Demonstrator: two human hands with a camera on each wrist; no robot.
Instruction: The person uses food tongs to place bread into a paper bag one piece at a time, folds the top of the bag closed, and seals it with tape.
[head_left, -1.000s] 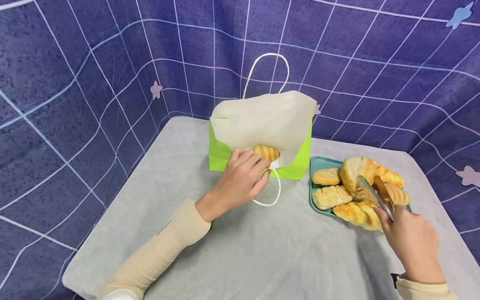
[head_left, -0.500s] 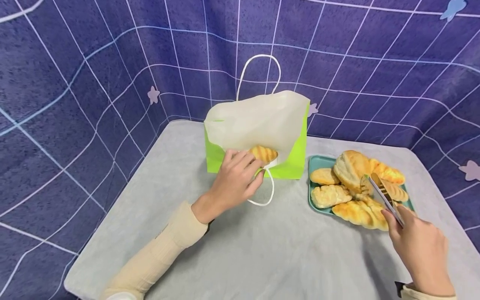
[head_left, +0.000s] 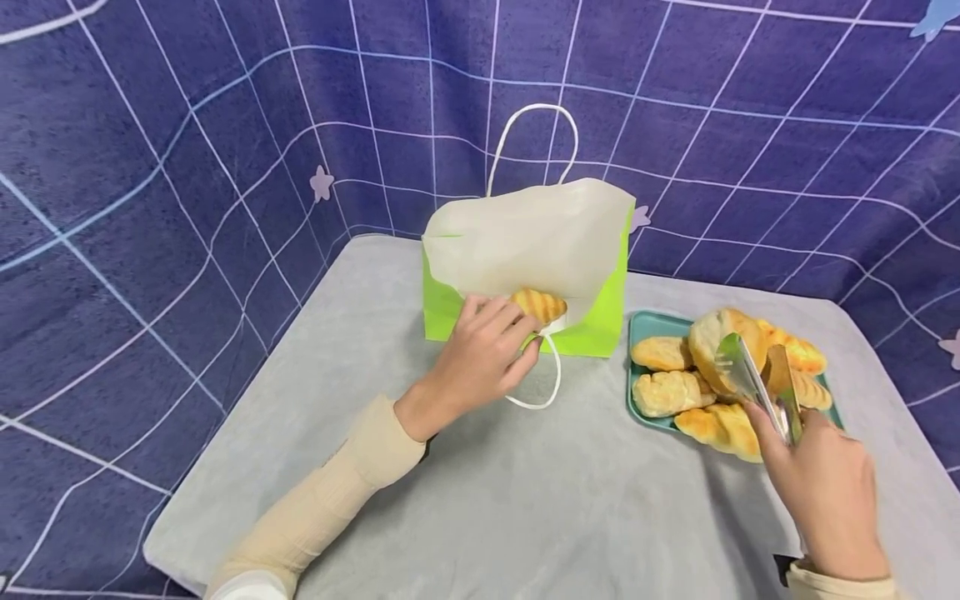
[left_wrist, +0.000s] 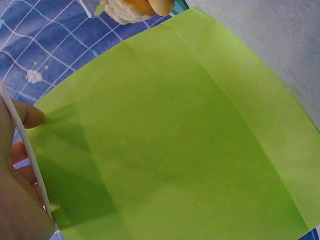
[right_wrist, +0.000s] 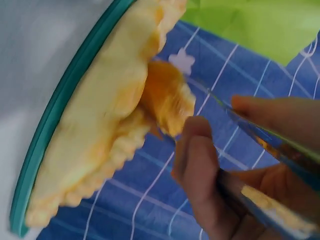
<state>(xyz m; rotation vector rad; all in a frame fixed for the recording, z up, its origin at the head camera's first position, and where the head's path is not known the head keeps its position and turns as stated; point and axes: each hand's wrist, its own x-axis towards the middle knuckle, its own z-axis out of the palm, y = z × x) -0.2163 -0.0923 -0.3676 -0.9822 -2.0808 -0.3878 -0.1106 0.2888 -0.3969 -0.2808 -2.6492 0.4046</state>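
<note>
Tongs (head_left: 750,379), arms spread, reached over round bread (head_left: 708,337) by tray's (head_left: 663,317) far edge.
Sound approach, my read: straddle the bread low, squeeze gently, spare other breads (head_left: 663,395); contact couldn't be confirmed. Tongs pointed at the far edge, long axis slanting left from the near right corner; bread's own axis unclear. Right hand (head_left: 825,483) held them. Left hand (head_left: 487,354) gripped bag's (head_left: 532,233) near rim.

Bright, even light fills the head view, with soft shadows on the gray tablecloth (head_left: 570,508) and a glint on the metal tongs (head_left: 756,385). Wrist views are dimmer, the right blurry.
</note>
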